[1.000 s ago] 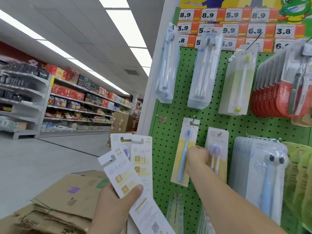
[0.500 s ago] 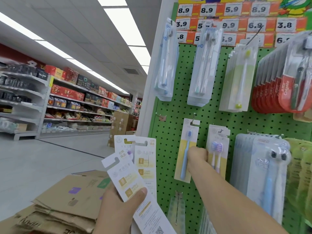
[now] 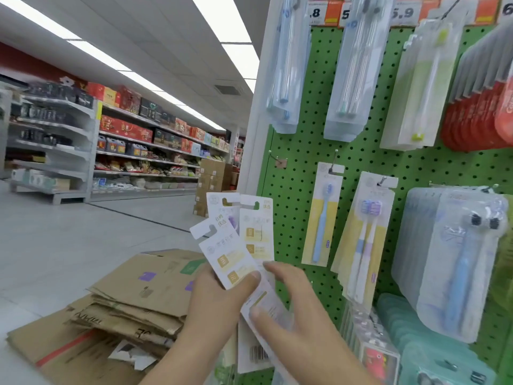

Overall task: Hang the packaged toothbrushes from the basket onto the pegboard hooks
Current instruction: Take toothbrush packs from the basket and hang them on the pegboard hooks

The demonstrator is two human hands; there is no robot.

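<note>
My left hand (image 3: 213,298) holds a fan of white-and-yellow toothbrush packs (image 3: 244,243), backs toward me, thumb pressed on the front one. My right hand (image 3: 288,304) pinches the lower part of one pack in that fan, thumb on its card. On the green pegboard (image 3: 302,168) hang a single blue toothbrush pack (image 3: 322,215) and a twin-brush pack (image 3: 363,234) on neighbouring hooks. To their left is a bare hook (image 3: 274,158). No basket is in view.
Clear toothbrush packs (image 3: 349,68) hang in the upper row, red packs (image 3: 477,112) at the right, and thick clear packs (image 3: 458,259) at lower right. Flattened cardboard boxes (image 3: 119,307) lie on the floor at left. A store aisle with stocked shelves (image 3: 125,140) lies beyond.
My right hand has left the hung packs on the pegboard and come down to the fan in my left hand, where it now pinches one pack. The view tilted downward.
</note>
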